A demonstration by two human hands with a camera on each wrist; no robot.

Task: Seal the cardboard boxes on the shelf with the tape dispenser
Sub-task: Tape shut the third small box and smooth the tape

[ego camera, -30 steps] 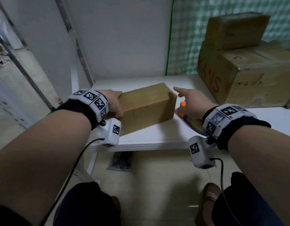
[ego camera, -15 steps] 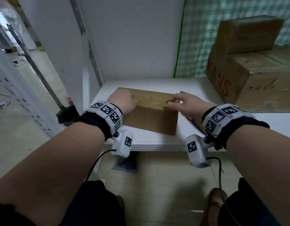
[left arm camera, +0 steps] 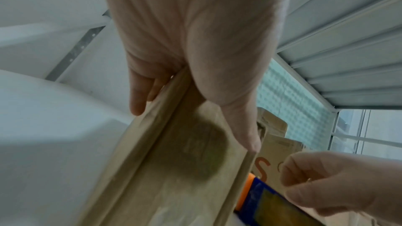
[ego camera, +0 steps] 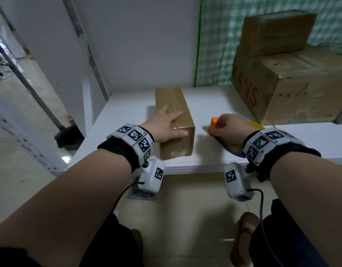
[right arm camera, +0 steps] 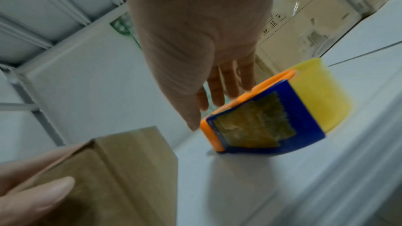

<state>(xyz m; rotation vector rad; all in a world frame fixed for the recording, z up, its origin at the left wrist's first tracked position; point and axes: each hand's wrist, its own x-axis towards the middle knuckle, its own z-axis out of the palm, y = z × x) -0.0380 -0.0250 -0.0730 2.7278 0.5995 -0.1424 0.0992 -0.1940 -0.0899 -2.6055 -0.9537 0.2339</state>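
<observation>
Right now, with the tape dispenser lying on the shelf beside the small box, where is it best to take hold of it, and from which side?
Probably from above, where the right hand already hovers. The tape dispenser lies with its blue plate facing the shelf edge, so wrap the fingers over the yellow roll housing behind the orange edge.

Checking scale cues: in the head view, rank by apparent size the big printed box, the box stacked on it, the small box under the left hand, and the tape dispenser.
1. big printed box
2. stacked box
3. small box, though nearer the camera
4. tape dispenser, partly hidden by the right hand
</observation>
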